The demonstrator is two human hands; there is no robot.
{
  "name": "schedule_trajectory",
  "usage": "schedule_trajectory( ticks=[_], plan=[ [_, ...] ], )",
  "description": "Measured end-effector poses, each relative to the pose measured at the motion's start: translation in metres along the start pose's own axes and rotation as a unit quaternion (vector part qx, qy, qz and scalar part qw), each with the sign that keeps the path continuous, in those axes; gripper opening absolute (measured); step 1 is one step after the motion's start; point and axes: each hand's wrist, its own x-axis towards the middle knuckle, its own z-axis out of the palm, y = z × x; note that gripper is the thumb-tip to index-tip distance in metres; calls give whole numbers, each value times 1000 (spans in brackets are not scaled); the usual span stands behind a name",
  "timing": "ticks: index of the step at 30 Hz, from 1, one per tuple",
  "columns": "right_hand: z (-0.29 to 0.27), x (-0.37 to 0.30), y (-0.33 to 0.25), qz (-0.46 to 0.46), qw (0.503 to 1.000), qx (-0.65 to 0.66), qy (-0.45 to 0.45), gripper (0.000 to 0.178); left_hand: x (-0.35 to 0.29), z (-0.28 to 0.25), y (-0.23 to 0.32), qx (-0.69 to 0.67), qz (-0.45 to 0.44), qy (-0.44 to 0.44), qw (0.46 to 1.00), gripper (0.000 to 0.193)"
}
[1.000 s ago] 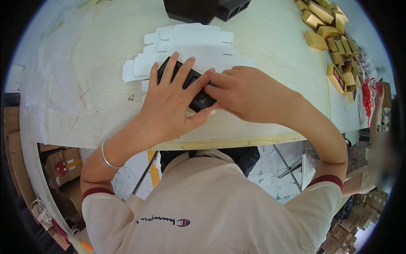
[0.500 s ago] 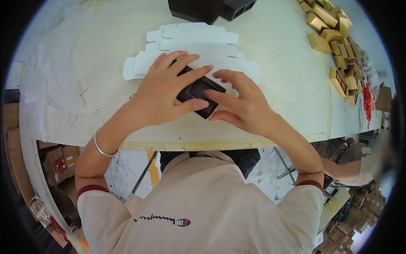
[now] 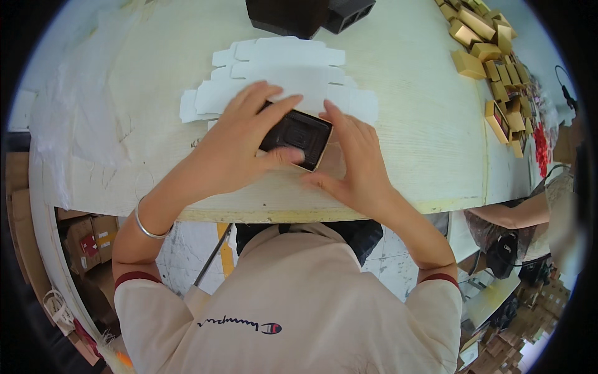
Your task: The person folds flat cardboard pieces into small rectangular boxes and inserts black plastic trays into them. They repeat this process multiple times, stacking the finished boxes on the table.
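Across our pale wooden table (image 3: 423,162), flat white cardboard blanks (image 3: 286,68) lie beyond our left hand (image 3: 248,137), which grips the black rectangular plastic tray with a gold edge (image 3: 305,132); our right hand (image 3: 358,154) curves, unclenched, beside its right end, contact unclear; uneven left-thumb pressure could tilt or skid it

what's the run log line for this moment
left hand: holding black tray | right hand: open beside tray | white cartons: flat beyond tray | gold boxes: at right
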Motion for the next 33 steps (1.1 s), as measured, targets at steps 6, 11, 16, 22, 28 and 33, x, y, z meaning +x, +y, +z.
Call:
schedule_trajectory(
  ticks=[6,11,16,22,28,33],
  plan=[
    [5,5,16,10,997,67,-39,83,-2,14,4,65,0,14,998,79],
    [5,9,15,14,1000,0,-25,83,-1,14,2,160,26,65,985,77],
    [15,10,18,8,998,-55,-34,86,-1,31,0,160,34,112,980,71],
    [17,11,7,-29,998,-63,-10,83,3,30,8,166,24,94,981,72],
    [-12,1,22,-20,997,-80,-7,73,6,-4,6,-39,58,70,995,82],
    [-95,-38,103,148,973,-98,148,51,-17,-9,-27,117,-15,-36,992,95]
  ],
)
